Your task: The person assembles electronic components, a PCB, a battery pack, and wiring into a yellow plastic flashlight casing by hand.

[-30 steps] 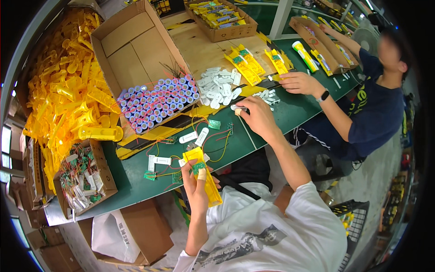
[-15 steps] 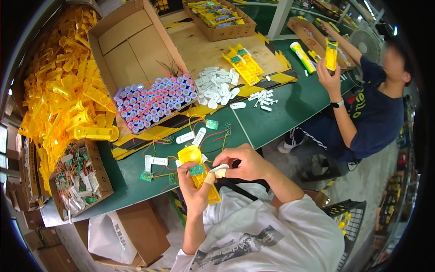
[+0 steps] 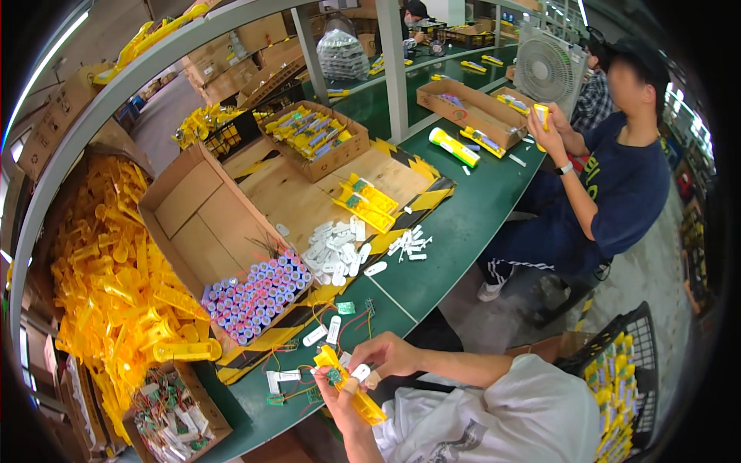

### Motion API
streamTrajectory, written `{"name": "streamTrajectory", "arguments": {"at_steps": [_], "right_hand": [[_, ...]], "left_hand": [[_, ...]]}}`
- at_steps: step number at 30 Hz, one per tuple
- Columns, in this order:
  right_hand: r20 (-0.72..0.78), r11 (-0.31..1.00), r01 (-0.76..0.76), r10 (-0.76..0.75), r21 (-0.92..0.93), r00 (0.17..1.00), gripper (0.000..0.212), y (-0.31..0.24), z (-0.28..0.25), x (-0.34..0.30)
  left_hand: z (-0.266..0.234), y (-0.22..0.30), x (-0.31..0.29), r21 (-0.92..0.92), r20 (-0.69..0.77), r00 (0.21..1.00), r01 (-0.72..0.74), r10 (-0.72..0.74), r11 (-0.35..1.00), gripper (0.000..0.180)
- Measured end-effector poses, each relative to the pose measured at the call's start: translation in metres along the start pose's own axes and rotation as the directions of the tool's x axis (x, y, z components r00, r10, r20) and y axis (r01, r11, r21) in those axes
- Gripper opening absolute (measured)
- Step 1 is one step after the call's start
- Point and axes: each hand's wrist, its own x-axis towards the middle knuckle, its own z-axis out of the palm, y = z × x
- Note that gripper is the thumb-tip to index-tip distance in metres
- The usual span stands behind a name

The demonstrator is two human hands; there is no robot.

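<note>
Your left hand [image 3: 345,413] grips the long yellow shell [image 3: 366,406] from below and along its left side, over the near edge of the table [image 3: 463,224]. Your right hand [image 3: 395,356] comes in from the right, fingertips closed on a small white piece [image 3: 360,372]. That piece sits just to the right of the shell's upper half, close to your left thumb; whether it touches the shell, you can't tell from here.

The shell's long axis slants from upper left, out over the table, to lower right, where its tail points at your white shirt [image 3: 494,401]. The green circuit board [image 3: 333,376] lies in the upper half, left of the white piece. So the relation that matters, as I judge it, is short and sideways: white piece to the right, board to the left, with your right hand the nearer one to the piece.

Watch your left: a white part with wires [image 3: 285,376] and loose white pieces [image 3: 315,336] crowd the shell's upper end. Your open room is to the right, where bare green table stretches past the seam; below the shell's tail, the table edge gives way to your lap.
</note>
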Motion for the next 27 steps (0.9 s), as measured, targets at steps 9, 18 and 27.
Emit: {"name": "streamTrajectory", "arguments": {"at_steps": [9, 18, 27], "right_hand": [[-0.028, 0.981, 0.148, -0.153, -0.128, 0.988, 0.034, -0.005, -0.003, -0.004], [-0.255, 0.965, -0.123, 0.062, -0.232, 0.965, 0.032, -0.025, 0.021, -0.008], [-0.269, 0.965, -0.15, 0.089, -0.215, 0.959, 0.03, -0.018, 0.014, -0.012]], "left_hand": [[0.01, 0.0, -0.003, -0.108, 0.077, 0.997, -0.015, 0.023, 0.994, 0.043], [0.019, -0.002, -0.004, 0.336, 0.058, 0.952, -0.301, 0.299, 0.893, 0.026], [0.009, 0.013, -0.008, 0.693, 0.281, 0.929, -0.37, 0.24, 0.619, 0.02]]}}
